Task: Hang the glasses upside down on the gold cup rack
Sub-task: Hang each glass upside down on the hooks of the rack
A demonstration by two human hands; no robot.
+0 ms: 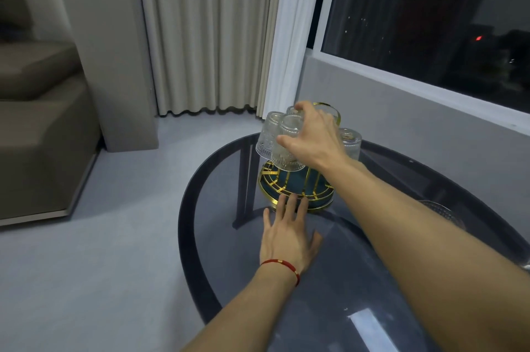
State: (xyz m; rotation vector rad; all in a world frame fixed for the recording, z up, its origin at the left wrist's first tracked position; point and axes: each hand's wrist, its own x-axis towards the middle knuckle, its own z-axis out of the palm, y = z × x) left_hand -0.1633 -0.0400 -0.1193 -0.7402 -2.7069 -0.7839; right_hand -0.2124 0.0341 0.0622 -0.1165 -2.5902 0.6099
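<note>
The gold cup rack with a round teal base stands on the dark glass table. Several ribbed clear glasses hang upside down on it. My right hand reaches over the rack from the right, thumb and fingers closed around the front glass, which is upside down. Another glass hangs to its left and one at the right behind my wrist. My left hand, with a red string bracelet, lies flat with fingers spread, its fingertips touching the rack's base rim.
A further clear glass object lies on the table at the right, partly behind my right forearm. A brown sofa stands at the left, curtains behind, and a window ledge close to the table's right side.
</note>
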